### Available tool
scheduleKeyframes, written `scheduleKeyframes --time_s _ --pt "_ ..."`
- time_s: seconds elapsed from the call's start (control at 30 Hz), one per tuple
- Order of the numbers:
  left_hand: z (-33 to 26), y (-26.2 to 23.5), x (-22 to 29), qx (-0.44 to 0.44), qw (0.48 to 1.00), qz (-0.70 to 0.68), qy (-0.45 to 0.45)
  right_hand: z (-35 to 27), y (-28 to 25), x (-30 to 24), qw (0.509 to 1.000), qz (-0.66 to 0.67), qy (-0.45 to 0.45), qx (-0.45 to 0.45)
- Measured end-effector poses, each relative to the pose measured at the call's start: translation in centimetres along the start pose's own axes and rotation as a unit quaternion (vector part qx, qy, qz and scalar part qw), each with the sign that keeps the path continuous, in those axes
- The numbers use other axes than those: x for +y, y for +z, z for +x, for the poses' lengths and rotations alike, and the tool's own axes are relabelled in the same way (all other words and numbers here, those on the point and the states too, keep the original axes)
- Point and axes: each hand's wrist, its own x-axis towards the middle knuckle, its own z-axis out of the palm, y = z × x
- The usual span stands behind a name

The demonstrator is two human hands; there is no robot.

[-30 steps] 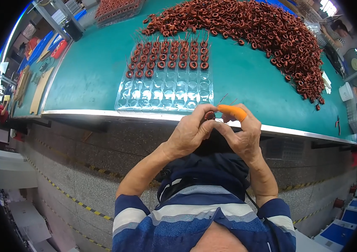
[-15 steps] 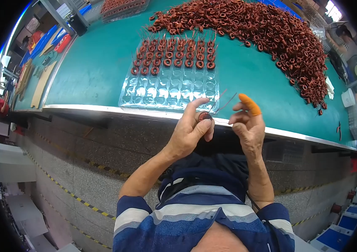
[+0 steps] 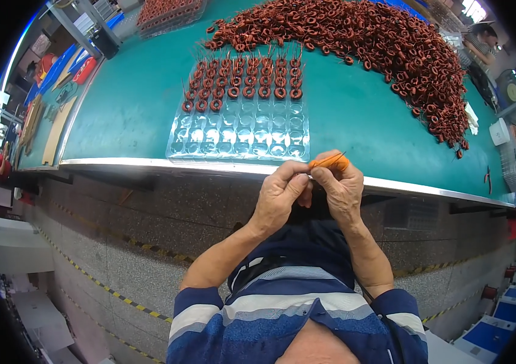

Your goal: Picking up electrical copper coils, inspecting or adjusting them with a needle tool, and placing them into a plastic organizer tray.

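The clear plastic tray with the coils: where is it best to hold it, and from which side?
Probably grip the clear tray by its near rim, coming from the table edge. The near rows are empty, so fingers find bare plastic there; the copper coils fill the far rows with wires standing up, and the loose coil heap lies beyond.

One clear compartment tray [image 3: 240, 130] at centre frame, with roughly thirty copper coils [image 3: 249, 76] filling its upper rows. One big loose heap of coils [image 3: 391, 54] across the upper right, too many to count. A second filled tray [image 3: 170, 9] upper left. Two hands [image 3: 309, 188] lower centre.
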Motion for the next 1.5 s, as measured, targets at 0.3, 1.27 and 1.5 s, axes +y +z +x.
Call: scheduleKeyframes --time_s 0.3,1.27,1.5 --pt "0.0 -0.1 0.6 0.065 0.993 0.098 -0.026 0.9 0.2 0.5 0.991 -0.115 -0.004 0.063" --pt "0.0 -3.9 1.4 0.132 0.946 0.254 0.15 8.0 4.2 -2.8 0.981 -0.179 0.044 -0.061" --pt "0.7 -5.6 1.6 0.178 0.935 0.25 0.179 19.1 7.8 2.7 0.921 -0.363 -0.076 -0.12"
